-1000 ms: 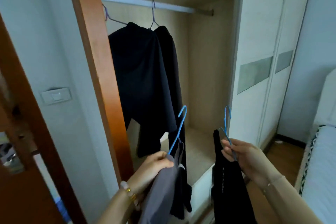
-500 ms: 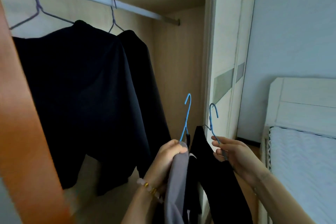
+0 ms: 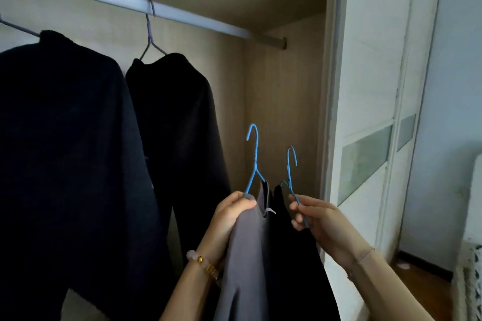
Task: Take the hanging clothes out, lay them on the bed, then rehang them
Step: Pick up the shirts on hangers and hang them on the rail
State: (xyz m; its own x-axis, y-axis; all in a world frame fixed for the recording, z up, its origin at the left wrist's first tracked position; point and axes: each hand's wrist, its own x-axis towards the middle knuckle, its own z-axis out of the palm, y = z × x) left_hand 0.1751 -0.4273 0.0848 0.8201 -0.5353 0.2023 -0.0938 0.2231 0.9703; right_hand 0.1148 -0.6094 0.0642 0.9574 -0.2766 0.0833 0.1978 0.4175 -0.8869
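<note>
My left hand [image 3: 230, 212] grips a grey garment [image 3: 245, 263] on a blue hanger [image 3: 254, 159], hook pointing up. Beside it my right hand [image 3: 317, 219] pinches a second blue hanger [image 3: 290, 172] carrying a black garment [image 3: 294, 263]. Both hangers sit well below the silver closet rail [image 3: 182, 14], at the right end of the open wardrobe. Two dark garments hang from the rail: a large one [image 3: 65, 151] at the left and another [image 3: 177, 122] next to it on a grey wire hanger [image 3: 150, 31].
The wardrobe's side panel and white sliding doors [image 3: 365, 112] stand right of my hands. A bed edge [image 3: 469, 268] shows at the far right, with wooden floor [image 3: 422, 292] below. The rail's right stretch is bare.
My view has moved closer to the wardrobe and tilted up. Both hands have risen a little with their hangers, staying side by side.
</note>
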